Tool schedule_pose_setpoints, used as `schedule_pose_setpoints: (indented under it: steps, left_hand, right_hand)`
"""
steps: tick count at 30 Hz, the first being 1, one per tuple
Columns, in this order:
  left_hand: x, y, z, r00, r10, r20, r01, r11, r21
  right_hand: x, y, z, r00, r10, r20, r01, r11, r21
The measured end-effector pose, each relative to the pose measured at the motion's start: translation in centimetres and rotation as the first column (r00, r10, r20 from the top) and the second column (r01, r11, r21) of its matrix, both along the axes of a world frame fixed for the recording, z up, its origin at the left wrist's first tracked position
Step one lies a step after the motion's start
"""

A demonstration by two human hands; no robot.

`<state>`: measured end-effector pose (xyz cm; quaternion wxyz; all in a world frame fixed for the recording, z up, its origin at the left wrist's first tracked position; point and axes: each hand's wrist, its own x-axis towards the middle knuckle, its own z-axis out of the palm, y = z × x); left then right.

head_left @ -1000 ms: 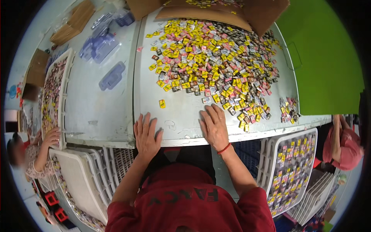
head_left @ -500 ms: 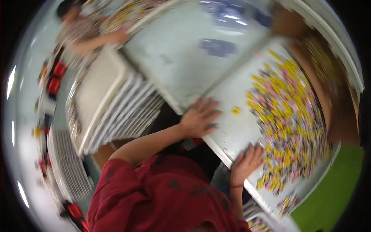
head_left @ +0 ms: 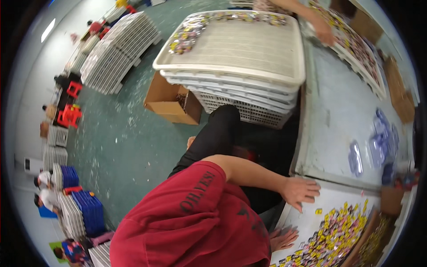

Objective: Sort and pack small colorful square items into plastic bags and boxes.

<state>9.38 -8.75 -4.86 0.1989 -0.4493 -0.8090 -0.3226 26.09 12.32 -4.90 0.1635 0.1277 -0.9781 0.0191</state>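
We see both bare hands down at the near edge of the white bench (head_left: 291,221), each with its grip released. The left hand (head_left: 301,191) lies flat with fingers spread, a single yellow piece (head_left: 319,211) just beside its fingertips. The right hand (head_left: 283,240), its wrist hidden behind the red shirt (head_left: 178,222), is also opened out, near the heap of small wrapped pieces (head_left: 331,238) in yellow, pink and dark colours. That heap spreads over the bench beyond both hands, up to a cardboard box (head_left: 369,238). We find dark lettering (head_left: 198,191) along the shirt's sleeve and more dark print on its front, partly lost in folds; any print on the pieces is too small for us to read. Past a seam, clear bluish plastic trays (head_left: 382,140) lie on the pale surface, and farther along another person's hand (head_left: 323,33) is at a piece-filled white tray (head_left: 377,90). Beside the bench stands a stack of white trays (head_left: 253,53), clear packs along the top one's rim.
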Motion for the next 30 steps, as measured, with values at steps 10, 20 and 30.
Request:
schedule_pose_setpoints:
  steps: [10,20,30]
  left_hand:
    - [4.9,-10.7,2.2,0.995,0.079,0.053,-0.092,0.934,0.345]
    - [25.5,-42.3,-2.7,-0.141,0.384,0.912,-0.906,-0.421,0.037]
    - [28.8,-60.6,-20.4,-0.197,-0.519,0.832,-0.13,-0.827,-0.547]
  right_hand:
    - [-3.9,-2.0,-2.2,0.926,0.318,-0.204,-0.318,0.947,0.037]
    - [-8.7,-32.7,4.6,0.491,0.801,0.343,-0.786,0.577,-0.221]
    - [-5.8,-54.5,1.3,0.003,0.895,0.445,-0.877,0.216,-0.429]
